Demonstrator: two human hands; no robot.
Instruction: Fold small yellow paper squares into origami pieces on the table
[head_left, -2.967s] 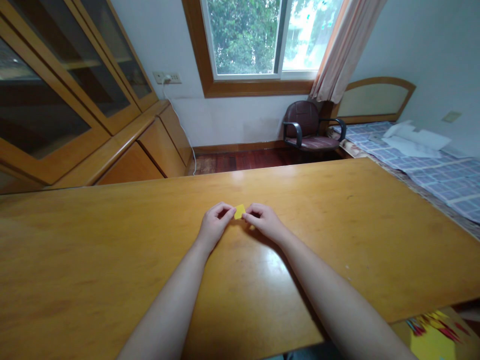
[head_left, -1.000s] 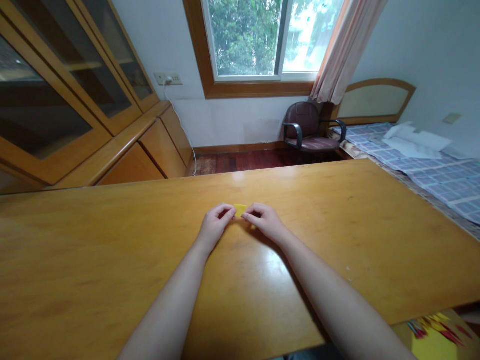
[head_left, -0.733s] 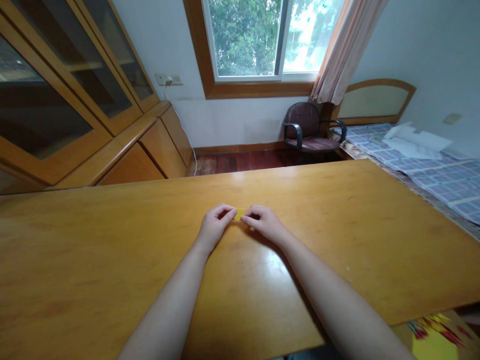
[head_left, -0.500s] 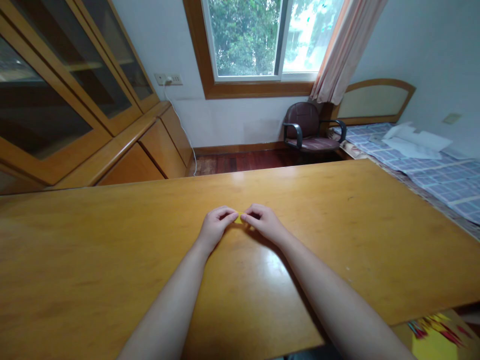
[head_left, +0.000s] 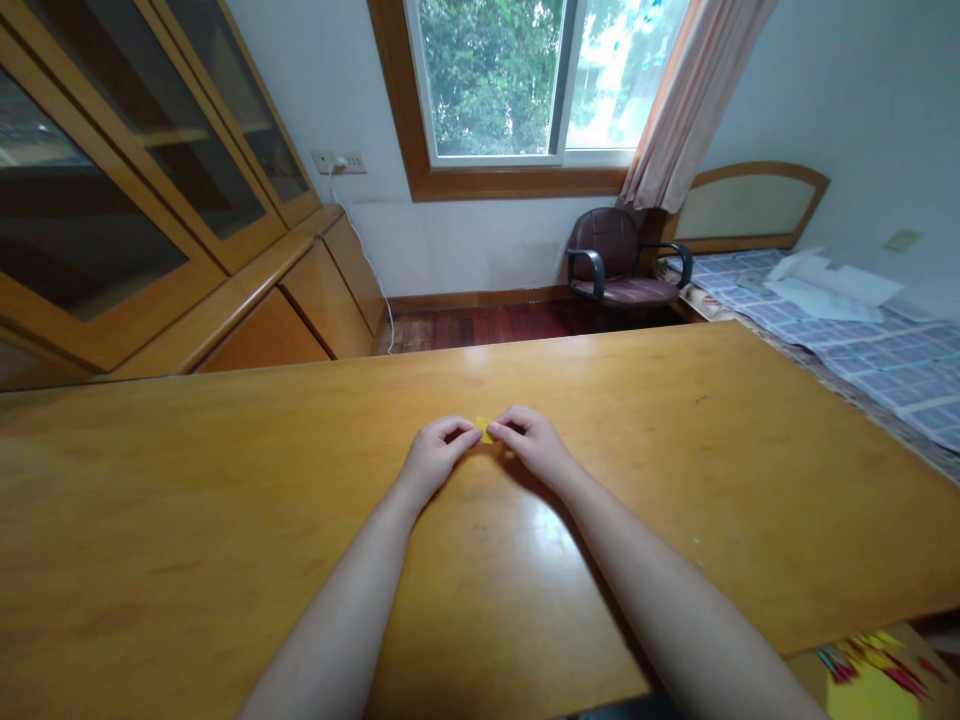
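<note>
A small yellow piece, which looks like folded paper (head_left: 482, 430), is pinched between my two hands just above the wooden table (head_left: 225, 520). My left hand (head_left: 441, 446) grips its left side with thumb and forefinger. From the right, my right hand (head_left: 529, 440) pinches the other side in the same way. The fingertips cover much of the piece, so its full shape is hidden. Both forearms reach in from the bottom of the view.
Below the table's right front edge lies a yellow sheet (head_left: 870, 690) with several red and yellow bits. Beyond the table stand a brown armchair (head_left: 611, 255), a bed (head_left: 862, 350) with white sheets of material on it, and a glass-doored cabinet (head_left: 202, 235) at left.
The yellow piece has turned so that more of its face shows between the fingertips. My hands have shifted slightly and still pinch it.
</note>
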